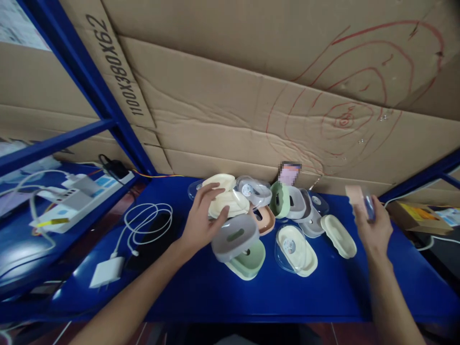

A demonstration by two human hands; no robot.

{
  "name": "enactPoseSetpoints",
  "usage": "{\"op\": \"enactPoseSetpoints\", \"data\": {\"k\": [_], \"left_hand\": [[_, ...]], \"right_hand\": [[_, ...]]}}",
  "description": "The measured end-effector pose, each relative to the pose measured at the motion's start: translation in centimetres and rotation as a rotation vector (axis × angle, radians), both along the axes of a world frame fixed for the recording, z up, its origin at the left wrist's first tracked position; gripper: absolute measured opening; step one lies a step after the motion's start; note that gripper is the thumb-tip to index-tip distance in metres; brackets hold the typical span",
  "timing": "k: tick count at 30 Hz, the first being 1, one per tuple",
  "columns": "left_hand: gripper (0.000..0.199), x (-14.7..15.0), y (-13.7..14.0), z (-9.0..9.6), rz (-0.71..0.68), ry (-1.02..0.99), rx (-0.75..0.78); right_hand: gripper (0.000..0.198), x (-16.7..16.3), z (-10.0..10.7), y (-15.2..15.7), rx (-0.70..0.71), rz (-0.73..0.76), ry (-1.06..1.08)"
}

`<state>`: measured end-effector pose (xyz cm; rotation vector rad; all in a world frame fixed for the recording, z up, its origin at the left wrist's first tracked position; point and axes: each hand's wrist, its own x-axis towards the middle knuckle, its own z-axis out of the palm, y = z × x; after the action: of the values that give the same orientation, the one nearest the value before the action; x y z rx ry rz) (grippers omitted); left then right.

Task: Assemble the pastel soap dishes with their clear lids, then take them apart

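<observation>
Several oval plastic soap dishes lie in a loose heap on the blue shelf. My left hand (204, 220) has its thumb and fingers around a cream soap dish (235, 203) at the heap's left side. Just below it, a grey soap dish (235, 237) rests on a green one (251, 261). Off to the right, my right hand (375, 230) holds up a peach soap dish (355, 197) with a clear part behind it. Nearest to that hand lies a cream oval tray (339, 235). A clear lid (287, 247) partly covers another cream dish (305, 261).
Cardboard (223, 100) with red pen rings backs the blue shelf (316, 299). At left are a white charger (108, 272), its coiled cable (149, 224) and a power strip (79, 199). A blurred-out item (289, 173) stands behind the heap. A cardboard box (419, 216) sits right.
</observation>
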<state>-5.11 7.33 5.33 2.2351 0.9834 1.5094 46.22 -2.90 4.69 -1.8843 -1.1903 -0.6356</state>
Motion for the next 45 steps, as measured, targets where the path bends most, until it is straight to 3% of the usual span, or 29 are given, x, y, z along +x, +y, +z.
{"op": "enactPoseSetpoints", "data": {"k": [1,4,5,7,10,13,16,18,22,28,32,36,40,45], "left_hand": [[0.049,0.3,-0.8,0.2,-0.098,-0.05,-0.06],[0.093,1.4,-3.2,0.3,-0.487,-0.205,-0.28],[0.105,1.6,-3.7,0.2,-0.568,-0.246,-0.325],[0.111,1.9,-4.0,-0.1,-0.594,-0.327,-0.384],[0.096,1.9,-3.0,-0.7,-0.493,-0.431,-0.509],[0.106,1.9,-1.5,-1.2,-0.457,-0.44,-0.617],[0.108,2.0,-0.8,-1.4,-0.327,-0.428,-0.579],[0.099,2.0,-0.5,-1.4,-0.207,-0.437,-0.508],[0.084,1.5,0.2,-1.2,-0.103,-0.463,-0.429],[0.082,0.9,0.9,-1.5,-0.139,-0.421,-0.378],[0.099,1.1,1.1,-2.7,-0.192,-0.41,-0.327],[0.113,1.5,0.8,-3.4,-0.19,-0.349,-0.332],[0.08,1.3,0.8,-2.8,-0.109,-0.231,-0.251],[0.05,0.4,1.5,-2.5,0.072,0.092,-0.104]], "right_hand": [[0.064,-3.3,0.8,-0.2,-0.004,0.106,-0.04],[0.061,-14.6,3.8,-0.4,-0.097,0.72,-0.282],[0.064,-18.2,4.8,-0.2,-0.076,0.878,-0.367],[0.059,-23.7,6.6,0.8,-0.102,1.079,-0.461],[0.047,-26.9,8.5,3.8,-0.226,1.191,-0.312],[0.036,-26.0,8.7,7.8,-0.313,1.31,0.001],[0.038,-24.4,7.1,11.4,-0.222,1.208,0.222],[0.041,-23.6,5.6,13.0,-0.172,1.055,0.205],[0.042,-23.7,4.4,13.3,-0.261,0.877,0.083],[0.043,-27.1,6.6,9.6,-0.403,1.325,-0.077],[0.025,-27.8,7.0,9.2,-0.435,1.344,-0.048],[0.027,-26.5,7.2,9.8,-0.278,1.29,0.061],[0.032,-24.8,7.1,10.6,-0.128,1.042,0.026],[0.037,-22.9,5.7,12.4,-0.22,0.864,-0.091]]}}
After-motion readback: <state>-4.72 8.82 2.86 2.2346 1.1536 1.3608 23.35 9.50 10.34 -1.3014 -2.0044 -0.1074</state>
